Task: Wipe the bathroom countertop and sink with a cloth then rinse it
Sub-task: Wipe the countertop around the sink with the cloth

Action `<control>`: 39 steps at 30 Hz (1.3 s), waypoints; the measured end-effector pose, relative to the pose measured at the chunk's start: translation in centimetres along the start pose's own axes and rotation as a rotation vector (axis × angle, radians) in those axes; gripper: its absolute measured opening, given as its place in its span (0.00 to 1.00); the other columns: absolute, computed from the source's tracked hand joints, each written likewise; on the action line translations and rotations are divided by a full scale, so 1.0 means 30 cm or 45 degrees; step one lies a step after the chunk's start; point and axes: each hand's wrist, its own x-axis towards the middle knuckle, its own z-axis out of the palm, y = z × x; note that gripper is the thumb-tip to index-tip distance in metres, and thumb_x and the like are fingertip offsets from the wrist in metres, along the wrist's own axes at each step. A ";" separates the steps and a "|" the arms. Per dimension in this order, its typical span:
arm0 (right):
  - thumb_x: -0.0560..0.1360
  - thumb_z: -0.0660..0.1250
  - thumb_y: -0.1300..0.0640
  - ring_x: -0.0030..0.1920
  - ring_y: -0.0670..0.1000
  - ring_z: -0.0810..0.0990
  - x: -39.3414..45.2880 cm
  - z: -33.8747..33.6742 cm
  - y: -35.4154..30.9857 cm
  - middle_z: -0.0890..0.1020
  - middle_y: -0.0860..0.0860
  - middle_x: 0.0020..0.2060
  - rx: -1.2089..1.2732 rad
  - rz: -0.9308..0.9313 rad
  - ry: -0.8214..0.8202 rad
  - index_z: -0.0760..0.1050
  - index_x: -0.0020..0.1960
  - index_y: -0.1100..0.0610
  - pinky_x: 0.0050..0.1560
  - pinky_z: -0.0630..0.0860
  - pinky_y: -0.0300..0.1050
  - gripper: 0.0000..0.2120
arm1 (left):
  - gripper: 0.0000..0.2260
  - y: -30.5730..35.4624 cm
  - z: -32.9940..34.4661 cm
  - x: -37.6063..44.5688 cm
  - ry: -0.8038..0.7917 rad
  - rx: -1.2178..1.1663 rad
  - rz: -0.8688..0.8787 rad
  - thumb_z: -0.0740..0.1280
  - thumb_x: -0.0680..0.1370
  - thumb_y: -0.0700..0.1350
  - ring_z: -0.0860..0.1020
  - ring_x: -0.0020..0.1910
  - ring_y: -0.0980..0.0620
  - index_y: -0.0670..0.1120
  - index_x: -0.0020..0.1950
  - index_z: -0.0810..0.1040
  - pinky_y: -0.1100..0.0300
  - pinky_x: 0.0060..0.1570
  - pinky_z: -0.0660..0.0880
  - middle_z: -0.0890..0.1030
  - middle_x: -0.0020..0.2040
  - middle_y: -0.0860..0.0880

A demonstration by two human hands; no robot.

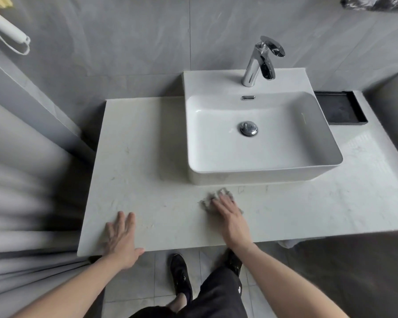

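Both arms reach forward, left hand (121, 237) flat, right hand (229, 215) pressing down, fingers straight
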 end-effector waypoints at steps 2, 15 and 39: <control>0.67 0.55 0.77 0.83 0.48 0.50 -0.019 -0.112 0.109 0.57 0.44 0.83 -0.001 0.183 0.153 0.63 0.81 0.49 0.82 0.55 0.55 0.46 | 0.52 -0.002 0.003 0.002 0.008 -0.008 0.008 0.72 0.76 0.54 0.35 0.79 0.34 0.54 0.80 0.31 0.39 0.77 0.55 0.27 0.78 0.50; 0.82 0.56 0.51 0.83 0.57 0.36 -0.018 -0.131 0.169 0.40 0.50 0.83 -0.260 0.869 0.209 0.43 0.84 0.44 0.80 0.37 0.63 0.35 | 0.52 0.005 0.012 0.002 0.008 -0.004 -0.011 0.73 0.76 0.54 0.34 0.79 0.35 0.54 0.80 0.31 0.37 0.77 0.55 0.26 0.78 0.50; 0.77 0.57 0.71 0.83 0.60 0.52 -0.127 -0.320 0.371 0.58 0.56 0.82 -0.181 0.680 0.167 0.62 0.81 0.58 0.83 0.49 0.56 0.32 | 0.51 0.012 -0.010 -0.012 -0.021 0.026 -0.008 0.71 0.77 0.54 0.33 0.78 0.34 0.54 0.79 0.30 0.36 0.76 0.56 0.26 0.78 0.49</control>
